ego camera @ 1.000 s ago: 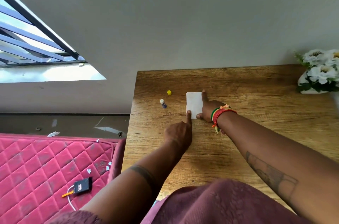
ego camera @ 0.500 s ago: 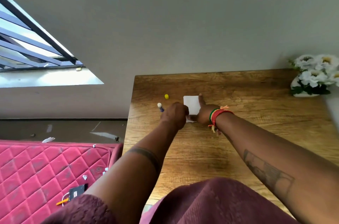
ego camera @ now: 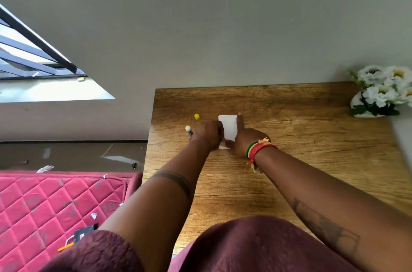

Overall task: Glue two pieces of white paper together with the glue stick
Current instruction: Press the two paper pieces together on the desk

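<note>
Now that my left hand [ego camera: 209, 134] has slid up from the near edge of the white paper [ego camera: 229, 126] to its left side, I am judging the sheets joined and only the pressing left. That hand is curling into a loose fist against the paper; whether it is gripping anything I cannot tell. My right hand [ego camera: 244, 138] is lying open, forefinger stretching along the right edge. The uncapped glue stick [ego camera: 188, 130] is resting on the table [ego camera: 312, 160], just beside my left knuckles.

paper [ego camera: 229, 126] white | cap [ego camera: 196, 116] yellow | table [ego camera: 312, 138] brown woodgrain | mattress [ego camera: 44, 205] pink quilted
</note>
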The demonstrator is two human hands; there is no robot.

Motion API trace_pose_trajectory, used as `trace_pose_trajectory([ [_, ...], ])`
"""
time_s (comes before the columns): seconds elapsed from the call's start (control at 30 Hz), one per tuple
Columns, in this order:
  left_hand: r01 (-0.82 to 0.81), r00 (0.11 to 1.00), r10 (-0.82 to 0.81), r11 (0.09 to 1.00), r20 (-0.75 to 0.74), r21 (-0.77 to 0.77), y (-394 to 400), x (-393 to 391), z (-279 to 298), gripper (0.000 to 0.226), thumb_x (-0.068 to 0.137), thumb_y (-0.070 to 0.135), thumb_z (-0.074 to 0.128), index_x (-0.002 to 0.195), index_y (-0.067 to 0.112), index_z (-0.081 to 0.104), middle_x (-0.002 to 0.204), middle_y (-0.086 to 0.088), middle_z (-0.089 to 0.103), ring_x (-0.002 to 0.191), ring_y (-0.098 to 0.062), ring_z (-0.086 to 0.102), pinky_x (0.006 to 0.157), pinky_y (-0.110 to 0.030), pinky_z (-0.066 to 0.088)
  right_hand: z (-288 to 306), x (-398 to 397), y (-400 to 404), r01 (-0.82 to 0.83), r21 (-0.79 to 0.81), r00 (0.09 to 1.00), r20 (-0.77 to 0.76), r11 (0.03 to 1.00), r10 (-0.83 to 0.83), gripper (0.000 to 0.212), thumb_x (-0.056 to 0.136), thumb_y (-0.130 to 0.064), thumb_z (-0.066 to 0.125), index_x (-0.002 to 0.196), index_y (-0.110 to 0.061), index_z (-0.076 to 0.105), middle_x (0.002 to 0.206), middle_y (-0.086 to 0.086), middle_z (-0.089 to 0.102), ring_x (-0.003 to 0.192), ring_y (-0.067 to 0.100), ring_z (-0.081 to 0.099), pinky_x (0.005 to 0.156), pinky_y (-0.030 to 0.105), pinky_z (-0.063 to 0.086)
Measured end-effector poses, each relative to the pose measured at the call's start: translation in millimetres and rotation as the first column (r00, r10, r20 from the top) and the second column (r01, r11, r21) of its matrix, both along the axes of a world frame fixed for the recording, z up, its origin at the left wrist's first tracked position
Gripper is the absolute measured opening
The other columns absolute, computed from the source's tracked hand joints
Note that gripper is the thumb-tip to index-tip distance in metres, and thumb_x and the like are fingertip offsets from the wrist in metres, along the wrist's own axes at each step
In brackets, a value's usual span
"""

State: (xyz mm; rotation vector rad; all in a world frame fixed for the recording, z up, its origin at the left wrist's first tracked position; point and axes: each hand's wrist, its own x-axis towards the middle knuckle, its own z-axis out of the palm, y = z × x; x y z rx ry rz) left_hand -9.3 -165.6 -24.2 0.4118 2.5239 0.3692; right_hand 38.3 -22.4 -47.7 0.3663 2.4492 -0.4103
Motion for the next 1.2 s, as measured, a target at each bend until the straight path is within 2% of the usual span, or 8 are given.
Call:
trace_pose_trajectory([
  [0.13,0.071,0.997,-0.070,0.996,0.027,-0.056,4.0,-3.0,5.1,0.022,0.092,0.013,0.070,0.111,0.021,0.063,0.119,-0.009,0.068,0.105,-0.029,0.066,0.089,-0.044,0.059,-3.8,0.0,-2.1,0.028,0.014,1.000,-0.012,1.000,-0.028,0.123,0.084,-0.074,0.056,0.153,-0.024,-0.032,0.122,0.016,0.068,0.098,0.031,0.068,0.087,0.044,0.056],
  [0.27,0.111,0.994,-0.112,0.986,0.000,-0.121,7.3,-0.5,8.6,0.033,0.092,0.010,0.071,0.122,0.016,0.059,0.123,-0.011,0.067,0.109,-0.030,0.064,0.089,-0.045,0.057,-5.6,-2.6,-2.1,0.063,-0.026,0.998,0.009,0.998,-0.062,0.120,0.087,-0.061,0.064,0.154,-0.027,-0.030,0.119,0.016,0.068,0.084,0.028,0.063,0.071,0.035,0.049],
  [0.4,0.130,0.991,-0.126,0.979,0.033,-0.158,13.5,-0.6,10.3,0.040,0.092,0.009,0.071,0.129,0.013,0.056,0.125,-0.014,0.065,0.113,-0.032,0.063,0.092,-0.050,0.057,-9.2,-1.6,10.2,0.065,-0.067,0.998,-0.006,0.996,-0.065,0.111,0.091,-0.052,0.065,0.156,-0.035,-0.024,0.123,0.019,0.067,0.081,0.028,0.061,0.068,0.033,0.045],
  [0.7,0.116,0.992,-0.106,0.978,0.066,-0.171,16.0,-1.8,14.2,0.044,0.092,0.010,0.070,0.132,0.012,0.052,0.126,-0.016,0.064,0.111,-0.034,0.064,0.091,-0.053,0.058,-9.7,1.0,32.4,0.103,-0.227,0.994,-0.021,0.968,-0.111,0.105,0.090,-0.030,0.069,0.153,-0.054,-0.012,0.111,0.006,0.071,0.077,0.027,0.072,0.050,0.030,0.052],
  [0.8,0.122,0.992,-0.123,0.976,0.007,-0.181,15.3,5.7,12.1,0.069,0.090,0.009,0.073,0.147,0.020,0.036,0.129,-0.016,0.062,0.110,-0.036,0.064,0.087,-0.055,0.059,-7.7,2.3,35.5,0.098,-0.206,0.994,-0.034,0.974,-0.107,0.096,0.094,-0.030,0.061,0.153,-0.056,-0.010,0.088,0.004,0.070,0.063,0.022,0.070,0.044,0.026,0.047],
  [0.9,0.201,0.977,-0.213,0.951,-0.028,-0.235,12.4,15.3,6.7,0.100,0.091,0.011,0.072,0.162,0.039,0.007,0.137,-0.016,0.055,0.117,-0.038,0.061,0.088,-0.055,0.058,-2.8,2.7,36.8,0.084,-0.219,0.995,-0.039,0.972,-0.095,0.094,0.094,-0.029,0.060,0.155,-0.052,-0.007,0.085,0.004,0.071,0.065,0.020,0.068,0.046,0.026,0.045],
  [1.07,0.212,0.976,-0.216,0.947,0.009,-0.243,14.5,12.2,1.6,0.111,0.088,0.009,0.074,0.163,0.036,-0.004,0.138,-0.018,0.055,0.119,-0.039,0.060,0.092,-0.054,0.056,5.2,22.3,28.6,-0.055,-0.087,0.980,-0.194,0.995,0.038,0.096,0.097,-0.028,0.057,0.155,-0.045,-0.019,0.078,0.004,0.064,0.057,0.016,0.057,0.047,0.029,0.038],
  [1.2,0.215,0.976,-0.217,0.938,0.026,-0.270,16.7,10.7,1.2,0.118,0.085,0.010,0.078,0.163,0.034,-0.007,0.140,-0.020,0.052,0.121,-0.040,0.059,0.092,-0.055,0.056,-3.7,54.6,7.8,-0.194,0.112,0.952,-0.219,0.975,0.215,0.079,0.097,-0.028,0.043,0.162,-0.029,-0.003,0.103,0.008,0.068,0.073,0.025,0.061,0.057,0.035,0.037],
])
